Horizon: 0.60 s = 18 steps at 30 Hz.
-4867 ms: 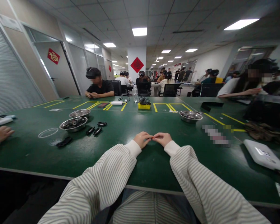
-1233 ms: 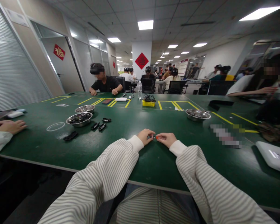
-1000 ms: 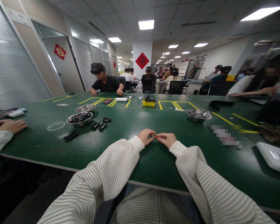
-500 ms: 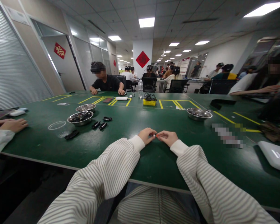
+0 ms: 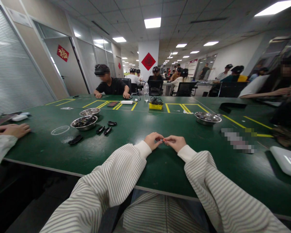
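A: What are the two hands doing?

B: The left hand (image 5: 153,140) and the right hand (image 5: 176,142) meet fingertip to fingertip, just above the desk (image 5: 165,168). Between them is a small part (image 5: 163,140), pinched from both sides.

A: Can you make it out?

B: Barely. There's some orange at the right hand's fingertips and a greyish glint towards the left. The fingers cover most of it, so I can't tell whether it's one piece or two.

A: How would it handle?

B: Light, I'd judge, and probably stiff. Being so tiny, it could slip or spring loose from a careless pinch. I can't say how fragile it is.

A: Where should one take hold?

B: By the ends, I'd say: thumb and forefinger of the left hand on the greyish end, the right's on the orange, squeezing gently.

A: And round about?

B: Beyond the left hand, out to its left, lie three black pieces (image 5: 108,130), near a filled steel bowl (image 5: 86,128). Beyond the right hand, to its right, stands another steel bowl (image 5: 208,123).
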Available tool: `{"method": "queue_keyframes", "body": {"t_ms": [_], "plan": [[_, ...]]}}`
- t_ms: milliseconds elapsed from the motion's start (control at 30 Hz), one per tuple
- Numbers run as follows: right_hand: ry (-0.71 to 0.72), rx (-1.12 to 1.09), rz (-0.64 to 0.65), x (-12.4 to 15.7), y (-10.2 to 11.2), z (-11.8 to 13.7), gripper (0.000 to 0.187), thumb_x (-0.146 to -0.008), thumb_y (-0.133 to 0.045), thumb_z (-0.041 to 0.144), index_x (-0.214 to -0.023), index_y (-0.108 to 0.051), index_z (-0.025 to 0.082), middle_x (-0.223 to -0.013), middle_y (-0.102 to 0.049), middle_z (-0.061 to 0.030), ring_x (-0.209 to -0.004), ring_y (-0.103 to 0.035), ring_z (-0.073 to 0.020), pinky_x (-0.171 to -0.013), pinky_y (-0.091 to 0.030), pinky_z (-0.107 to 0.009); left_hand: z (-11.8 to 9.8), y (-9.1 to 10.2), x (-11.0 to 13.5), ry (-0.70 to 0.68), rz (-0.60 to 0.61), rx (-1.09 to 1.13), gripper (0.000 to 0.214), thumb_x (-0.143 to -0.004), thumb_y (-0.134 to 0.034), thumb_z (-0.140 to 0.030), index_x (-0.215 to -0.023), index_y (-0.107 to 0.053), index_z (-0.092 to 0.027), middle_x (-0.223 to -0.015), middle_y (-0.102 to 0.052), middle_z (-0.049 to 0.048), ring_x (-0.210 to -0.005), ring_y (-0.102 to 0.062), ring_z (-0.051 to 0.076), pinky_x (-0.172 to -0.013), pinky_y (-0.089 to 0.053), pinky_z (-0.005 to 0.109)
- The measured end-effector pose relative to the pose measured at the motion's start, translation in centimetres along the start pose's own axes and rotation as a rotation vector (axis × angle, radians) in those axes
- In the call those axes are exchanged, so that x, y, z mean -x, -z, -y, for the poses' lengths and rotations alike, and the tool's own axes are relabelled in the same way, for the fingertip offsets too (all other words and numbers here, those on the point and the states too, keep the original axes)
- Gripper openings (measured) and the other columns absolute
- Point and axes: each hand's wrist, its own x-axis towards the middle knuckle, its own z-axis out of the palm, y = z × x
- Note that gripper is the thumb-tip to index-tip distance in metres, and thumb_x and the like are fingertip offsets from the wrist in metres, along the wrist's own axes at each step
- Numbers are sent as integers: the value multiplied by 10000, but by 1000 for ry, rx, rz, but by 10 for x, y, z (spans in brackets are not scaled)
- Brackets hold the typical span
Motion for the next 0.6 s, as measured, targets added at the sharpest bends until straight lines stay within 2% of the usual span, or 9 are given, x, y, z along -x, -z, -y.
{"method": "queue_keyframes", "body": {"t_ms": [233, 467, 600], "plan": [[-165, -192, 59, -4, -1, -3, 220, -500, -626, 280, -650, -607, 120, -607, -638, -62, -548, -593, -166, -540, -506, -278, 0, 1, 0, -20, 16, -12, 149, -687, -492, -194, -826, -536, -164, -724, -523, 7, -686, -465, 97, -654, -407, 221], [-135, -190, 28, -4, -2, -6, 211, -501, -627, 276, -640, -595, 121, -588, -633, -54, -531, -589, -155, -555, -505, -282, -1, -1, 0, 19, -8, 67, 178, -688, -488, -178, -859, -527, -147, -758, -530, 15, -674, -489, 84, -644, -422, 206], [-118, -148, 1, -3, -3, -5, 221, -514, -620, 295, -648, -601, 120, -573, -628, -50, -516, -584, -152, -557, -505, -284, -3, 0, 0, 6, 5, 41, 171, -696, -481, -188, -857, -537, -163, -760, -535, 13, -695, -492, 90, -667, -421, 218]]}}
